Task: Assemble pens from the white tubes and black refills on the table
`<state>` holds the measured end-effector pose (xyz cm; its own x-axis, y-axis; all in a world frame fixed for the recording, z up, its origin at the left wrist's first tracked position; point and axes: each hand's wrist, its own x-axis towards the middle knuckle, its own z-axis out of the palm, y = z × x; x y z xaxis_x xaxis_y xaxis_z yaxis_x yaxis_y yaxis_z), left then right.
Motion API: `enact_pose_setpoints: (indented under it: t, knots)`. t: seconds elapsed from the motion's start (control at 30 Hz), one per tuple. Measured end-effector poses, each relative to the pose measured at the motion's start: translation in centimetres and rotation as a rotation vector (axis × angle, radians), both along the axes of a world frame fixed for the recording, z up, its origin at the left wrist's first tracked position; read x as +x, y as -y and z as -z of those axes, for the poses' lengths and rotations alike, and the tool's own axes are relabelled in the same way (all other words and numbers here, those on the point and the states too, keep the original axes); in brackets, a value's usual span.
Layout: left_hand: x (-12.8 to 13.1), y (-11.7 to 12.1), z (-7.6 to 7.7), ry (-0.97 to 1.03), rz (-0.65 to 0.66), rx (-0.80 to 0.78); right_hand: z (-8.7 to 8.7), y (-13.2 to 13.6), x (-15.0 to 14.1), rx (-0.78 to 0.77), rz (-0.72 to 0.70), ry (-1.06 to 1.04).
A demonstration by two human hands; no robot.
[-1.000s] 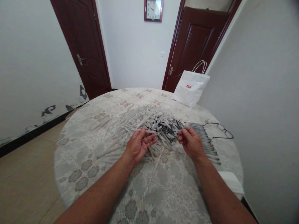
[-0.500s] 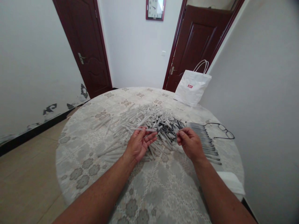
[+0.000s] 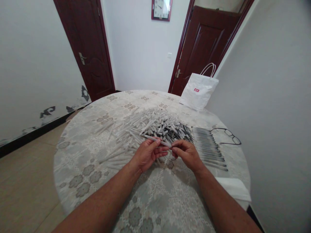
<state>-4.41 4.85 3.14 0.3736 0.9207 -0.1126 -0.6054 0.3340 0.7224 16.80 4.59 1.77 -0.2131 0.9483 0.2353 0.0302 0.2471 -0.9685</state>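
My left hand (image 3: 147, 154) pinches a whitish, translucent pen barrel (image 3: 151, 138) between thumb and forefinger, its other fingers loosely stretched. The barrel slants down to the right, over the heap. At its right end the closed fingertips of my right hand (image 3: 186, 153) grip the end of a dark pen refill, mostly hidden by the fingers. Behind both hands spreads a heap of loose pen barrels (image 3: 131, 129), with short white pieces (image 3: 155, 118) and black pieces (image 3: 181, 131) on its right side. Right of my right hand, several dark-tipped pens (image 3: 209, 147) lie side by side in a row.
A patterned cloth covers the round table (image 3: 97, 197). Eyeglasses (image 3: 230, 137) lie at the right, beyond the row. A white paper bag (image 3: 199, 92) stands at the back right. Near the right front edge lies a folded white thing (image 3: 233, 187).
My right hand has moved left to the barrel's end; the dark refill stretched between the hands before no longer shows in the gap. The barrel has tilted, its right end lower.
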Motion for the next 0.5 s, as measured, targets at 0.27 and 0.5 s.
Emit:
enact_pose_setpoints:
  t: [0.27,0.5]
  knots:
    - [-0.1,-0.2,0.4,-0.052,0.038,-0.066,0.6,-0.3,-0.4,-0.112,-0.073,0.013]
    - [0.0,-0.3,0.4,0.047,-0.070,-0.099,0.4,-2.2,1.2,0.068,0.304,0.335]
